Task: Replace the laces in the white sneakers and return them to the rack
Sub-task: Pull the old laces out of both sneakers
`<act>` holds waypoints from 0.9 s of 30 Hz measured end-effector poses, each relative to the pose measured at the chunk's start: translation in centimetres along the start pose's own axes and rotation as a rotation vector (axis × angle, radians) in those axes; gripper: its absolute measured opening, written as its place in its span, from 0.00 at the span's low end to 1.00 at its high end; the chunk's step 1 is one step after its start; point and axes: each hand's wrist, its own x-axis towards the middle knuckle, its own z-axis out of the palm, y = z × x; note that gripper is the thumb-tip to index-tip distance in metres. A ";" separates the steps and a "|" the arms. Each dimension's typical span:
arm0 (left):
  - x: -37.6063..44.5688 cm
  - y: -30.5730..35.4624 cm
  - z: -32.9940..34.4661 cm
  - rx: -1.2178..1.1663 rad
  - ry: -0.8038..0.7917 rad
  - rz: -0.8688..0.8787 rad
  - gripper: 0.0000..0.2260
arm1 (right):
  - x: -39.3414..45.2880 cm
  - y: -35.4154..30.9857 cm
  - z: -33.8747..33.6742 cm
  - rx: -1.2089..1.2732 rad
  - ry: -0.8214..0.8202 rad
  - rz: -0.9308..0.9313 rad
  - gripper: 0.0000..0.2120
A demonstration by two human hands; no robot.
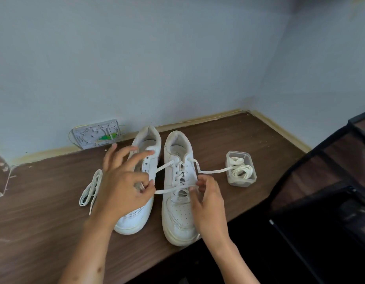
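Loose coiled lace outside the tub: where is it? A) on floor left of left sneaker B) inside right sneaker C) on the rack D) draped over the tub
A: the loose lace lies on the floor beside the left sneaker, outside it.

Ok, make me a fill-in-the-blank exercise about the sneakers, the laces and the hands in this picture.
1. The lace pinched by the left hand and right hand runs through the eyelets of the ____ sneaker.
2. The left sneaker has ____ lace in its eyelets.
3. The clear plastic container holds coiled ____.
4. A loose lace lies on the ____ left of the sneakers.

Missing words: right; no; laces; floor
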 end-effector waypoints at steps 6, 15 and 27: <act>0.7 -0.5 -0.3 -0.050 0.036 -0.174 0.14 | -1.8 0.0 0.7 -0.049 -0.071 -0.076 0.28; 2.6 4.4 4.2 -0.019 -0.012 -0.177 0.10 | -1.2 0.2 1.6 -0.175 -0.248 -0.066 0.53; 2.8 5.9 5.1 0.194 0.058 -0.248 0.06 | -0.3 0.4 1.5 -0.127 -0.236 -0.024 0.54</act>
